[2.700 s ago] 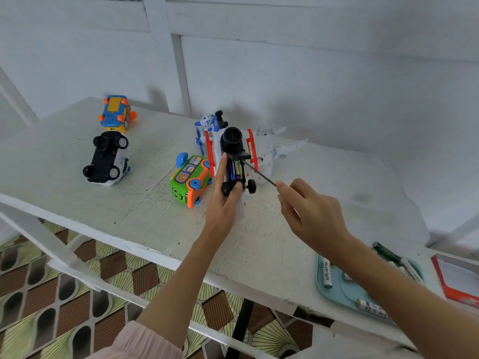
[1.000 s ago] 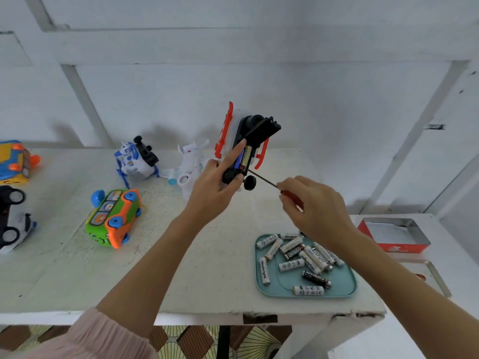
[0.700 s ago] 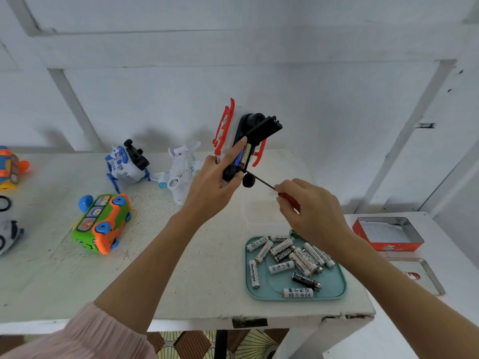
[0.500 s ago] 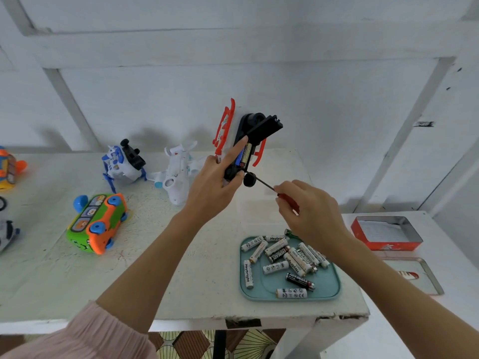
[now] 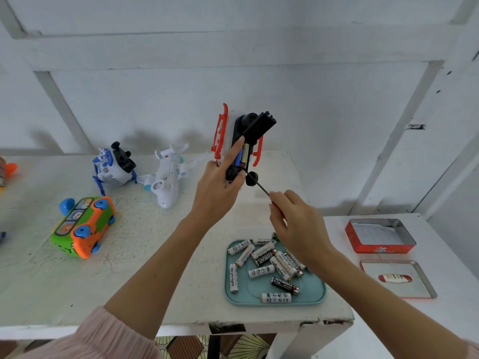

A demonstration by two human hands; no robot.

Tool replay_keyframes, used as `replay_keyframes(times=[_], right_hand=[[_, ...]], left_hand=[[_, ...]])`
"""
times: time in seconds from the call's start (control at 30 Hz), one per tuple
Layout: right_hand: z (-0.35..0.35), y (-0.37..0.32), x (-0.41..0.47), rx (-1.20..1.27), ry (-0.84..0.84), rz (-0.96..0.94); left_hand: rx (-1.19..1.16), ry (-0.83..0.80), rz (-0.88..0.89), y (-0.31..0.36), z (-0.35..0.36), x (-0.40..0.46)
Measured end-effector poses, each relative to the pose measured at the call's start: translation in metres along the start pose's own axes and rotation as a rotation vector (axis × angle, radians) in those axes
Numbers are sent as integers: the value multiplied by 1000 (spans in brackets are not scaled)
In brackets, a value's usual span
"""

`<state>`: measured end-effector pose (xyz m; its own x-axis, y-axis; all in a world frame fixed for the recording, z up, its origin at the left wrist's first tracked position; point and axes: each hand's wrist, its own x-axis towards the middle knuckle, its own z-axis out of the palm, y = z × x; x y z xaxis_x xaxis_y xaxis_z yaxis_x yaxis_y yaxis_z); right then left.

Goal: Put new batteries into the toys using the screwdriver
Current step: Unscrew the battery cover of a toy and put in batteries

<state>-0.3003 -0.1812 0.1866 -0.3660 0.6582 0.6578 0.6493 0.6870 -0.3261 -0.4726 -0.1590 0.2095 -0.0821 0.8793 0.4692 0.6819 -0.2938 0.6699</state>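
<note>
On the white desk (image 5: pixel 129 281) a teal tray (image 5: pixel 315 294) holds loose batteries (image 5: pixel 261 255). Above the desk, the left hand (image 5: pixel 217 193) grips a red toy (image 5: pixel 243 143) upright, its battery bay open. The right hand (image 5: pixel 298 224) pinches the screwdriver (image 5: pixel 261 187), tip at the toy's lower end.

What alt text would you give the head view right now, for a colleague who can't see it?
The left hand holds a red and white toy upright above the table, battery compartment open, while the right hand points a screwdriver at its lower end. A teal tray of loose batteries sits below the hands.
</note>
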Motion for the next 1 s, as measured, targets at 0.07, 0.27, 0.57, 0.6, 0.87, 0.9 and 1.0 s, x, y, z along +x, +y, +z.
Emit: replay_keyframes(times=[0.07,0.27,0.57,0.6,0.87,0.9,1.0], right_hand=[[0,2,-1,10,8,-2],[5,11,0,51,24,36],[-15,35,16,-63,81,-36],[-20,38,23,-97,91,-50],[-40,56,65,-263,79,-162],[-41,58,68,-265,69,-175],[-42,61,74,-278,41,-208]], left_hand=[[-25,3,-2,1,2,2],[-32,21,-10,-1,8,5],[-23,-3,19,-7,3,9],[-17,-5,28,-8,1,9],[39,-40,114,-16,1,10],[49,-44,116,-17,0,11],[114,-70,126,-22,0,13]])
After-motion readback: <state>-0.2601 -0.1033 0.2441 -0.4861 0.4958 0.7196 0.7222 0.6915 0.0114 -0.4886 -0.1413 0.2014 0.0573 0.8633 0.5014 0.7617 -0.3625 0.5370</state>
